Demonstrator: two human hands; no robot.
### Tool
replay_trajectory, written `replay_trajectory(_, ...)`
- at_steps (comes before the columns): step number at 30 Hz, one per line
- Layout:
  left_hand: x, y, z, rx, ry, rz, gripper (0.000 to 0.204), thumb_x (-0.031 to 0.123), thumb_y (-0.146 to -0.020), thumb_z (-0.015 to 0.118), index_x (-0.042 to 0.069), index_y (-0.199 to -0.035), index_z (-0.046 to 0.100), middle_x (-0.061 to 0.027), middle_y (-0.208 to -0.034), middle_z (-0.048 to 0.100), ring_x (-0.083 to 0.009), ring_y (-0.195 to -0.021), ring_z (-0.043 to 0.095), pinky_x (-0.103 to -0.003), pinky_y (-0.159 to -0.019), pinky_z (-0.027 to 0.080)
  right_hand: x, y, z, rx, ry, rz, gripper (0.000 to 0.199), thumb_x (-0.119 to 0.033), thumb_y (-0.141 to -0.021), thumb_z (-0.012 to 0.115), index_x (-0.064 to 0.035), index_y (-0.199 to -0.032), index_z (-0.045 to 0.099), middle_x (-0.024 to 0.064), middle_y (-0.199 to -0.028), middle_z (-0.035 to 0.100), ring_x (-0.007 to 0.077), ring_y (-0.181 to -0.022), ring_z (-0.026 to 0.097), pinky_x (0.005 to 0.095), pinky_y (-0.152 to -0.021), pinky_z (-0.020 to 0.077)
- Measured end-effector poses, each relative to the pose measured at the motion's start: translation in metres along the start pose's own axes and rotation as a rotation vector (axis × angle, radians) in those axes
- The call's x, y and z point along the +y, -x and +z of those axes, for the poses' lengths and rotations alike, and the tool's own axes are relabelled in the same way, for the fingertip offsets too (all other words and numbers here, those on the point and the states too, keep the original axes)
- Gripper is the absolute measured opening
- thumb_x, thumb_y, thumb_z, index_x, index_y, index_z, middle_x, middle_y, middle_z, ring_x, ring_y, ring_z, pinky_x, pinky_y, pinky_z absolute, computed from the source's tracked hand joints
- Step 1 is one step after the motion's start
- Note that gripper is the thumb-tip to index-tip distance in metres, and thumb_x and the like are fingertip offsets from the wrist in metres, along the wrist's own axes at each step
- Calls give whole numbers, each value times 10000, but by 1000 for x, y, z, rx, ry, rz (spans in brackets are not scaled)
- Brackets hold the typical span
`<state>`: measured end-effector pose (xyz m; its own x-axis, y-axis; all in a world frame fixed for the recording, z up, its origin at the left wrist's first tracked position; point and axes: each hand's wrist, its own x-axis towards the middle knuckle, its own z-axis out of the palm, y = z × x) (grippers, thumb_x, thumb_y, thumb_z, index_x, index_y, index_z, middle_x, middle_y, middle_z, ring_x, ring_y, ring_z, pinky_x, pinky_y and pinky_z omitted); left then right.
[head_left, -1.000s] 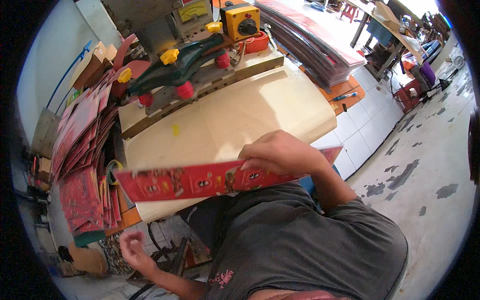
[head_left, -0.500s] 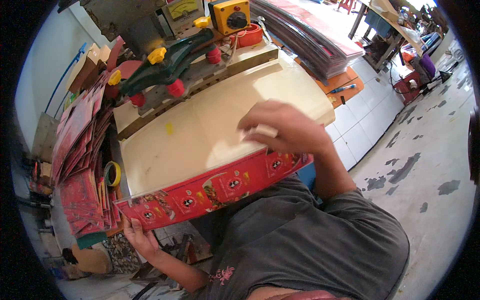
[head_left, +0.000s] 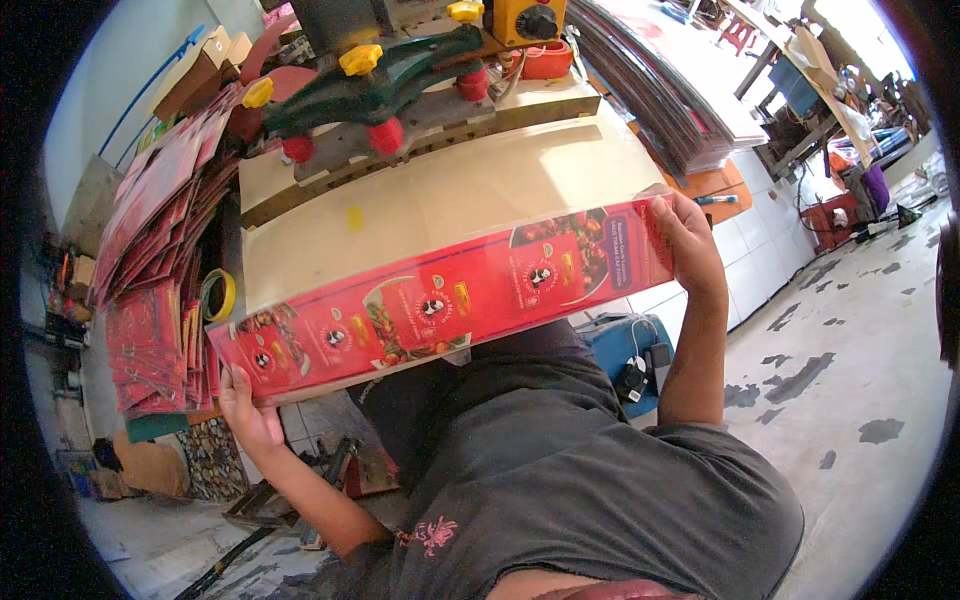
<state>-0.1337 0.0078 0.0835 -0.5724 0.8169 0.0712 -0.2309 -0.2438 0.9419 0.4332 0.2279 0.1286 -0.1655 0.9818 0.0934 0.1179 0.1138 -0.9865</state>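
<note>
A long red printed plastic strip (head_left: 400,320), with food pictures along it, stretches between my two hands over the near edge of the cream work surface (head_left: 430,220). My left hand (head_left: 250,412) pinches its left end, thumb on top and the other fingers mostly hidden under it. At the far right end, my right hand (head_left: 688,240) is closed on the strip's upper corner. The strip slants, its right end farther from me than its left.
Behind the surface stands a machine with a dark green clamp arm (head_left: 400,75) and a yellow switch box (head_left: 530,22). Piled red printed sheets (head_left: 160,240) and a yellow tape roll (head_left: 218,294) lie left. A stack of plastic sheets (head_left: 660,90) is back right; a blue case (head_left: 625,350) sits below.
My right hand has gone from above the surface to the strip's right end and gripped it. The strip now shows more of its face; my left hand still holds its end.
</note>
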Motion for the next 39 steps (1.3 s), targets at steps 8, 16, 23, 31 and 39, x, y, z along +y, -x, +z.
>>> replay_trajectory(8,16,-37,7,-81,-86,-93,359,209,-1012,682,22,-1299,578,-73,-1233,682,-149,-1074,673,-333,-951,547,-21,2,14,-33,-332,10,346,-250,-1019,647,53,-1186,648,131,-1043,736,148,-913,721,286,-812,590)
replay_trajectory(16,22,-50,18,-131,-81,-47,337,173,-1036,606,2,-1318,537,-94,-1219,668,-168,-1074,672,-336,-953,544,-26,-2,2,-123,-471,59,341,-192,-997,629,81,-1199,656,180,-1052,740,195,-904,746,315,-824,619)
replay_trajectory(23,27,-57,13,-259,-10,-89,346,151,-984,587,-15,-1285,548,-135,-1191,673,-215,-1076,679,-358,-968,549,-40,-5,-2,-131,-386,145,395,-230,-935,642,64,-1197,662,156,-1078,728,190,-906,735,314,-872,597)
replay_trajectory(31,22,-58,34,-164,24,-169,333,203,-972,574,6,-1240,559,-127,-1161,669,-219,-1076,673,-373,-978,546,-36,-19,-6,-241,-449,119,391,-218,-984,635,89,-1226,646,190,-1082,727,178,-916,746,306,-837,629)
replay_trajectory(39,24,-55,43,-262,-18,-103,263,192,-978,565,25,-1180,572,-99,-1103,665,-199,-1032,663,-355,-949,539,-20,-31,-19,-316,-455,177,322,-218,-985,635,44,-1168,672,146,-1074,733,137,-919,737,276,-825,616)
